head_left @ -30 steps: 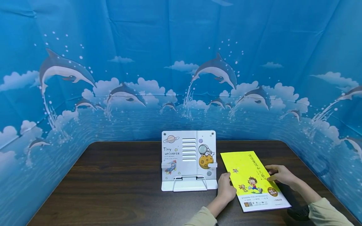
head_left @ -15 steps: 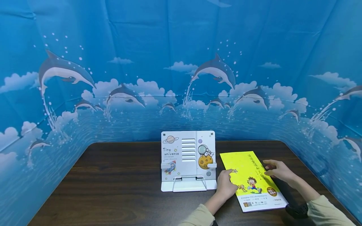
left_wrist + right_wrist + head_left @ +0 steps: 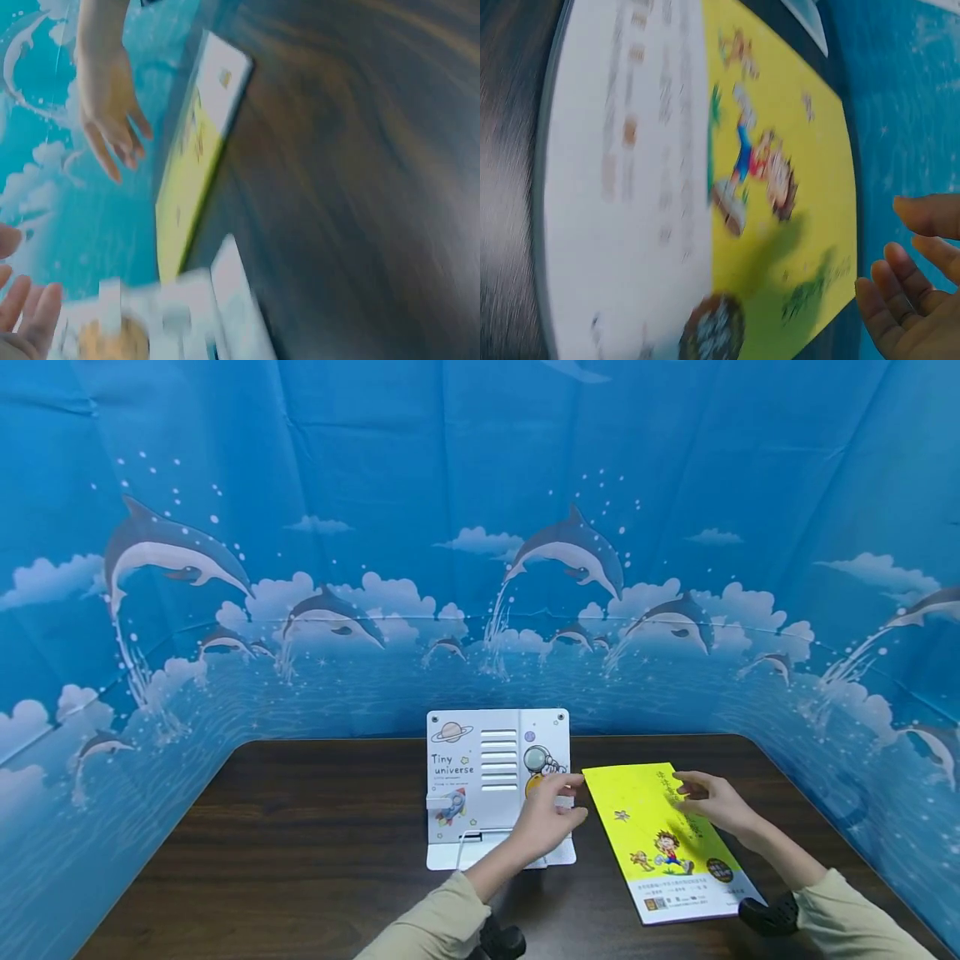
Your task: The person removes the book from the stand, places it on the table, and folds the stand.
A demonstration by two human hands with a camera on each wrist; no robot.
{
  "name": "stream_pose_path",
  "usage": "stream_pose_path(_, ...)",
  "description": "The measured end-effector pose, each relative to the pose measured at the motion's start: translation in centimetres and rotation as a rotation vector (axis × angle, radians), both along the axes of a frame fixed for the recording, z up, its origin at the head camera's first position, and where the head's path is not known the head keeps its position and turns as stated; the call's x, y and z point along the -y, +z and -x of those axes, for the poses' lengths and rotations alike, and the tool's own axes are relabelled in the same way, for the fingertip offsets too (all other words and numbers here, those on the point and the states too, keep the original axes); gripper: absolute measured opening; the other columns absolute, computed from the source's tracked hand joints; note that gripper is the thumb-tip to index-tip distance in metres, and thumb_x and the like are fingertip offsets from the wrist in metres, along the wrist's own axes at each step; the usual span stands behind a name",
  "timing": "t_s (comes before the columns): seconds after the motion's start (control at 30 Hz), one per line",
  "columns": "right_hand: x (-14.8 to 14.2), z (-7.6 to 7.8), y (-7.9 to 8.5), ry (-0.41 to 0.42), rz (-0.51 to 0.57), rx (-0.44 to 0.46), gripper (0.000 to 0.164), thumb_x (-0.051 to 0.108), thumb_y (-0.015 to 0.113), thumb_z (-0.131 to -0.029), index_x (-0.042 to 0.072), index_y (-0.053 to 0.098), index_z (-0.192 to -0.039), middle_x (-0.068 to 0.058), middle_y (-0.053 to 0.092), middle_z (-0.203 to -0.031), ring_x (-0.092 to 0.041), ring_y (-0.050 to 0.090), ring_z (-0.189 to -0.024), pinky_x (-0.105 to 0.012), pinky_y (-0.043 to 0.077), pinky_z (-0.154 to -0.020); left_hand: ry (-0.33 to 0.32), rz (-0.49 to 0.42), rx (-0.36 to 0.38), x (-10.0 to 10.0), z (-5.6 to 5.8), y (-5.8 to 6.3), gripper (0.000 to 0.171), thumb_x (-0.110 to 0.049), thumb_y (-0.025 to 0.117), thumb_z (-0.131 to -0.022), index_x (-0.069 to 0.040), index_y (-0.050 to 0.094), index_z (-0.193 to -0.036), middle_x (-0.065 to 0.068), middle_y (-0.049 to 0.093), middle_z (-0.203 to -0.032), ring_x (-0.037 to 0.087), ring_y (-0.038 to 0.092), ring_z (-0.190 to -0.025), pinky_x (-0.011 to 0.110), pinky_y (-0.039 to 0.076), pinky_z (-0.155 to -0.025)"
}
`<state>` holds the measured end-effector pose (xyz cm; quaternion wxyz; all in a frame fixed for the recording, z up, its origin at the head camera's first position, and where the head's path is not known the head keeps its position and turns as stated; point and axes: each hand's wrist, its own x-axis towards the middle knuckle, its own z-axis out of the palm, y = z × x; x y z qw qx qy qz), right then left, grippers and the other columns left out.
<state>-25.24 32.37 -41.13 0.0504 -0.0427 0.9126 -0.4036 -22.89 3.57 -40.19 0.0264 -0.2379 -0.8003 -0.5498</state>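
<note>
A yellow and white book lies flat on the dark wooden table, its cover showing a cartoon child. Left of it stands a white book stand printed with "Tiny universe", a rocket and an astronaut. My left hand hovers before the stand's right side, fingers spread and holding nothing, and hides part of the astronaut and the wire rest. Over the book's upper right edge is my right hand, fingers loosely bent with nothing in them; its shadow falls on the cover in the right wrist view.
The dark wooden table extends to the left of the stand. A blue curtain with dolphins and clouds hangs behind the table and along its sides.
My left hand has left the book's left edge and moved left and up, in front of the stand. My right hand has risen slightly off the book's right edge. The book lies still.
</note>
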Motion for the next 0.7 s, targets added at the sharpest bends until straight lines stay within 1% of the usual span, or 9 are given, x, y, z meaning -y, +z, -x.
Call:
stream_pose_path(0.07, 0.9, 0.1, 0.2, 0.012, 0.020, -0.009, 0.057, 0.006, 0.060, -0.083, -0.013, 0.035, -0.131, -0.026, 0.051, -0.113, -0.032, 0.051, -0.098, -0.040, 0.049, -0.077, 0.029, 0.007, -0.062, 2.0, 0.3, 0.1, 0.038, -0.002, 0.062, -0.081, -0.001, 0.056, -0.118, 0.012, 0.054, -0.113, 0.027, 0.054, -0.102, 0.020, 0.050, -0.075)
stream_pose_path(0.17, 2.2, 0.2, 0.7, 0.049, 0.037, -0.030, 0.056, 0.006, 0.061, -0.082, -0.012, 0.037, -0.130, -0.026, 0.051, -0.112, -0.031, 0.053, -0.098, -0.039, 0.049, -0.077, 0.092, 0.015, -0.164, 5.4, 0.9, 0.1, 0.037, 0.002, 0.062, -0.079, 0.001, 0.057, -0.115, 0.014, 0.056, -0.111, 0.030, 0.054, -0.101, 0.026, 0.051, -0.076)
stream_pose_path(0.2, 2.5, 0.2, 0.8, 0.059, 0.045, -0.034, 0.055, 0.006, 0.062, -0.082, -0.011, 0.039, -0.129, -0.026, 0.052, -0.111, -0.031, 0.053, -0.097, -0.039, 0.049, -0.077, 0.122, 0.019, -0.198, 6.4, 1.1, 0.1, 0.037, 0.003, 0.063, -0.078, 0.002, 0.057, -0.114, 0.014, 0.056, -0.111, 0.030, 0.054, -0.101, 0.028, 0.052, -0.077)
stream_pose_path(0.3, 3.5, 0.4, 1.5, 0.092, 0.051, -0.054, 0.055, 0.008, 0.063, -0.082, -0.011, 0.040, -0.129, -0.025, 0.053, -0.109, -0.029, 0.056, -0.094, -0.040, 0.050, -0.076, 0.238, 0.035, -0.289, 9.5, 1.9, 0.2, 0.038, 0.004, 0.066, -0.075, 0.001, 0.058, -0.112, 0.013, 0.057, -0.110, 0.029, 0.054, -0.100, 0.033, 0.052, -0.076)
stream_pose_path(0.4, 4.3, 0.7, 2.2, 0.115, 0.062, -0.065, 0.054, 0.009, 0.062, -0.083, -0.010, 0.040, -0.129, -0.024, 0.052, -0.108, -0.028, 0.057, -0.091, -0.042, 0.049, -0.076, 0.371, 0.048, -0.346, 12.0, 2.7, 0.4, 0.042, 0.003, 0.068, -0.072, -0.001, 0.059, -0.113, 0.013, 0.056, -0.111, 0.027, 0.053, -0.099, 0.035, 0.052, -0.076)
stream_pose_path(0.47, 4.9, 0.9, 2.7, 0.130, 0.070, -0.068, 0.054, 0.011, 0.061, -0.085, -0.008, 0.039, -0.130, -0.024, 0.052, -0.110, -0.027, 0.057, -0.092, -0.043, 0.049, -0.078, 0.436, 0.049, -0.358, 13.4, 3.2, 0.4, 0.043, 0.003, 0.068, -0.072, -0.001, 0.058, -0.114, 0.013, 0.054, -0.113, 0.028, 0.051, -0.101, 0.037, 0.051, -0.077)
stream_pose_path(0.53, 5.6, 1.3, 3.0, 0.143, 0.084, -0.067, 0.054, 0.012, 0.060, -0.085, -0.007, 0.039, -0.131, -0.023, 0.052, -0.110, -0.026, 0.058, -0.091, -0.044, 0.049, -0.079, 0.474, 0.041, -0.360, 14.6, 3.6, 0.2, 0.044, 0.005, 0.067, -0.072, -0.001, 0.057, -0.115, 0.015, 0.052, -0.115, 0.030, 0.050, -0.103, 0.040, 0.051, -0.078)
stream_pose_path(0.6, 6.4, 1.6, 3.1, 0.153, 0.100, -0.063, 0.054, 0.014, 0.060, -0.085, -0.006, 0.040, -0.131, -0.021, 0.052, -0.108, -0.025, 0.057, -0.091, -0.044, 0.048, -0.079, 0.492, 0.033, -0.350, 15.5, 3.9, -0.1, 0.043, 0.007, 0.065, -0.073, 0.000, 0.056, -0.115, 0.015, 0.051, -0.114, 0.031, 0.051, -0.102, 0.042, 0.050, -0.078)
stream_pose_path(0.7, 7.9, 2.0, 2.9, 0.154, 0.124, -0.063, 0.053, 0.014, 0.061, -0.084, -0.005, 0.041, -0.129, -0.018, 0.053, -0.105, -0.024, 0.056, -0.091, -0.041, 0.049, -0.079, 0.489, 0.014, -0.303, 16.3, 4.1, -0.4, 0.042, 0.007, 0.064, -0.076, 0.000, 0.055, -0.116, 0.016, 0.052, -0.113, 0.030, 0.055, -0.098, 0.041, 0.051, -0.076)
